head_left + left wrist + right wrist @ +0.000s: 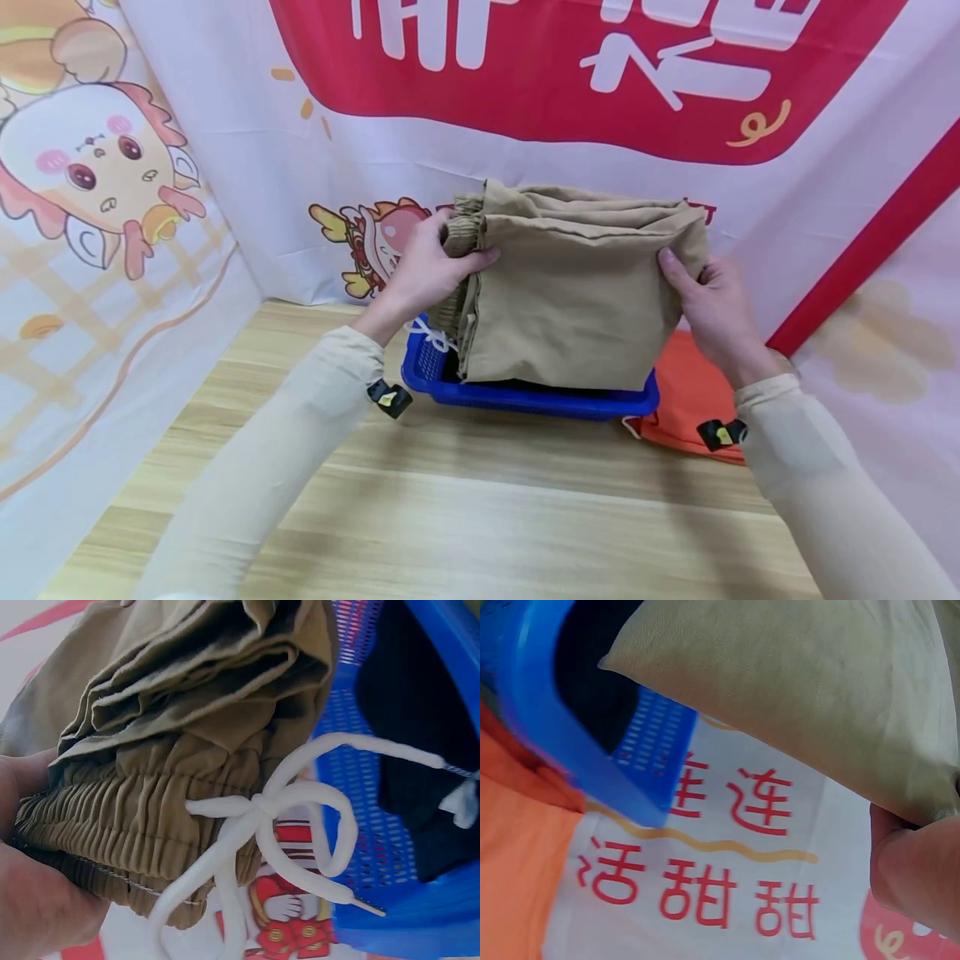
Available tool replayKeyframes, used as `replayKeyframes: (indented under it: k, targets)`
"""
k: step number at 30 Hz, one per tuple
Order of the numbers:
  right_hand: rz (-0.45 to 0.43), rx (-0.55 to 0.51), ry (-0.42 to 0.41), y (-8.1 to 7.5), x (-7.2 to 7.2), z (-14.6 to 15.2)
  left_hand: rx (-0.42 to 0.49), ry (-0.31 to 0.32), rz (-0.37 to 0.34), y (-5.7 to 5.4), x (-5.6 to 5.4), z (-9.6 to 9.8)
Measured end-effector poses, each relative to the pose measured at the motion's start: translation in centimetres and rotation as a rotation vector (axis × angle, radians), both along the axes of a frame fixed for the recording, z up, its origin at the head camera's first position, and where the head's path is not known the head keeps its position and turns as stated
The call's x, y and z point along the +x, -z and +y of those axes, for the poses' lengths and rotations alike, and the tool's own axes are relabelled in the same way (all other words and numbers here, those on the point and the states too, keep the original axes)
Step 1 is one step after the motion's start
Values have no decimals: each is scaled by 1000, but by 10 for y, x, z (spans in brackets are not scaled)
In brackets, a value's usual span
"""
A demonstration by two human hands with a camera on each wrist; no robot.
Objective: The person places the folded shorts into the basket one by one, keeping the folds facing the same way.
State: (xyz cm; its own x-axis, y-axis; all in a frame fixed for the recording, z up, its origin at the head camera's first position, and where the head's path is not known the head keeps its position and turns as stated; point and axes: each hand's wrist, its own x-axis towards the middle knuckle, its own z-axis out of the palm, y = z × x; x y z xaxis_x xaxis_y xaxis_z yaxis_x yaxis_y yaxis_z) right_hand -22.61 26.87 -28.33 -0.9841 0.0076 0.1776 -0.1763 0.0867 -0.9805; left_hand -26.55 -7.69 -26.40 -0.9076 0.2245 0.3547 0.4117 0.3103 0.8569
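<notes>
Folded khaki drawstring shorts (pixel 570 300) are held up over a blue plastic basket (pixel 525 398). My left hand (pixel 431 271) grips the gathered elastic waistband at the left end, thumb on the front face. In the left wrist view a white drawstring (pixel 259 806) tied in a bow hangs from that waistband (pixel 112 832). The right hand (pixel 712 300) pinches the upper right side of the folded cloth, its thumb in front; most of its fingers are hidden behind. Dark cloth (pixel 420 735) lies inside the perforated basket, partly covered by the shorts in the head view.
An orange cloth item (pixel 690 392) with a white cord lies right of the basket on the wood-grain table (pixel 450 508). Printed fabric walls (pixel 360 158) with red and white patterns stand behind and at both sides. Small black devices sit on both sleeves.
</notes>
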Motion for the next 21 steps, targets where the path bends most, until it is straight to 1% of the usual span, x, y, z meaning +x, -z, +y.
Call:
replayKeyframes:
  k: [3,5,9,11,13,15,17,19,21]
  targets:
    - [-41,51,19,9,-4,2,4,6,-3,11,-6,1]
    - [-57,70,26,15,-7,3,-12,6,-4,18,-9,2]
    - [-92,75,9,25,-9,6,-51,7,-21,29,-12,2]
    - [-110,87,-3,30,-10,7,-84,-4,-37,34,-12,2]
    - [-127,122,-12,34,-11,8,-112,-16,-58,38,-13,1]
    - [-144,149,-23,37,-12,8,-137,-29,-81,43,-15,0]
    - [-166,186,-28,39,-15,7,-137,-30,-114,47,-17,-1]
    - [-184,223,-26,40,-19,5,-110,-19,-164,49,-21,0]
    - [-208,247,-24,40,-24,3,-108,-43,-225,50,-25,1]
